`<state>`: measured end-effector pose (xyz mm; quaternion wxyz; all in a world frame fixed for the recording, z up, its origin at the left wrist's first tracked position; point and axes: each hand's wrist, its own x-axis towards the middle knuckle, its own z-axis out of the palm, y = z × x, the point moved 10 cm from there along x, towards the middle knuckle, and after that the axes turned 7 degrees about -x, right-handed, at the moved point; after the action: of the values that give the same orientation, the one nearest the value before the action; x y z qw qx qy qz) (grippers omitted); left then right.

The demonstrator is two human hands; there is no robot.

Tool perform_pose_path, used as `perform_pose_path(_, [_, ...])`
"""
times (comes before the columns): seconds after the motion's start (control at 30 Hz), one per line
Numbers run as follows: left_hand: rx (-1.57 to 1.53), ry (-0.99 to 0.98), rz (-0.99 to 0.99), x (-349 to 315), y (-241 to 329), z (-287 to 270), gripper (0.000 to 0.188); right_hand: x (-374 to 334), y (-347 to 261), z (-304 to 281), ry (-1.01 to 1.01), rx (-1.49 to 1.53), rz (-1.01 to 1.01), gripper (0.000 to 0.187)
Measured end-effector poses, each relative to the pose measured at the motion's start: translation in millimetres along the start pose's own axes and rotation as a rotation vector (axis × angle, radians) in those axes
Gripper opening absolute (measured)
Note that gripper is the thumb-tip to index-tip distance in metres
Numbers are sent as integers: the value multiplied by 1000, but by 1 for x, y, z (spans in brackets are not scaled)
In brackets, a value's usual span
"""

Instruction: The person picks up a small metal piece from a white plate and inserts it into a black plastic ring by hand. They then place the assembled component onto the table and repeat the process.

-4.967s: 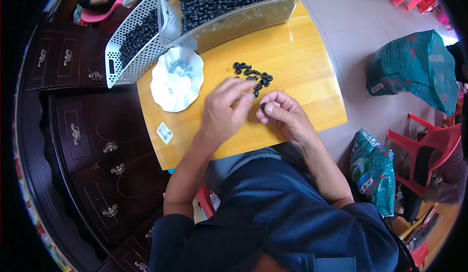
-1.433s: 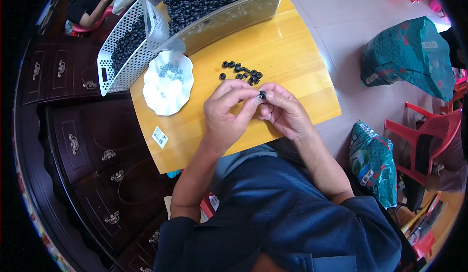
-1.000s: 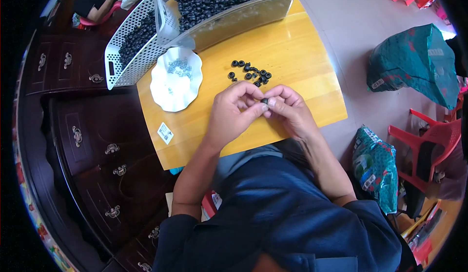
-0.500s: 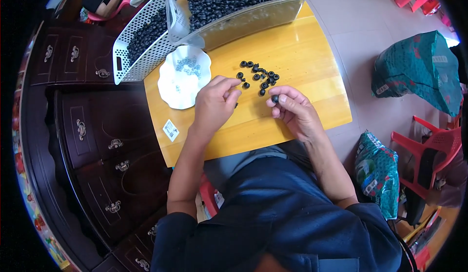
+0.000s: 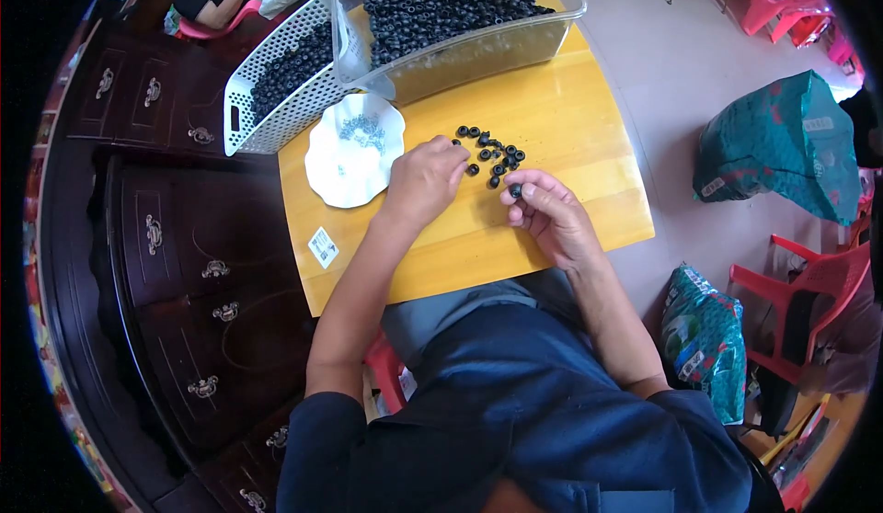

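My right hand (image 5: 552,214) pinches a small round black plastic part (image 5: 515,190) between thumb and fingertips, just above the yellow table (image 5: 570,127). My left hand (image 5: 425,180) is bent down at the edge of a loose group of black ring-shaped parts (image 5: 485,154). Its thumb and fingers come together beside one of these parts; what they grip, if anything, is hidden. Several rings in the group show open holes, and a few smaller black pieces lie among them. Left of my left hand sits a white scalloped plate (image 5: 322,159) with small clear bluish pieces on it.
At the table's far side stand a clear plastic bin (image 5: 460,53) and a white perforated basket (image 5: 308,99), both holding many black parts. A square sticker (image 5: 323,247) is near the left edge. Dark drawers (image 5: 175,237) flank the left; green bags (image 5: 773,145) and a red chair (image 5: 809,292) are right.
My left hand has moved forward and slightly right, toward the black parts. The right hand keeps its pinch on the black part and has barely moved. The view has shifted slightly.
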<state>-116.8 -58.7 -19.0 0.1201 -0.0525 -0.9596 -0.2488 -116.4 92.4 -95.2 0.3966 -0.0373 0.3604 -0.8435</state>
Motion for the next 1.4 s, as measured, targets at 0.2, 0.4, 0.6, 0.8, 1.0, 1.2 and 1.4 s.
perform_pose_path(0.2, [89, 11, 7, -7, 6, -10, 9, 3, 0, 5, -38, -14, -24, 24])
perform_pose_path(0.4, [-315, 177, -178, -36, 15, -48, 10, -8, 4, 11, -10, -64, 7, 24])
perform_pose_path(0.6, [-837, 200, -161, -73, 76, -53, 8, -54, 5, 31, -69, -149, 51, 26])
perform_pose_path(0.8, [-784, 225, 66, -109, 126, -52, 9, -97, 22, 56, -128, -35, 70, 26])
perform_pose_path(1.0, [-741, 360, 85, -142, 135, -64, 9, -110, 40, 75, -190, 0, 52, 28])
perform_pose_path(1.2, [-708, 450, 93, -171, 130, -71, 9, -120, 54, 85, -214, 2, 57, 27])
perform_pose_path(1.4, [-712, 529, 86, -183, 123, -77, 10, -123, 62, 86, -169, -19, 74, 25])
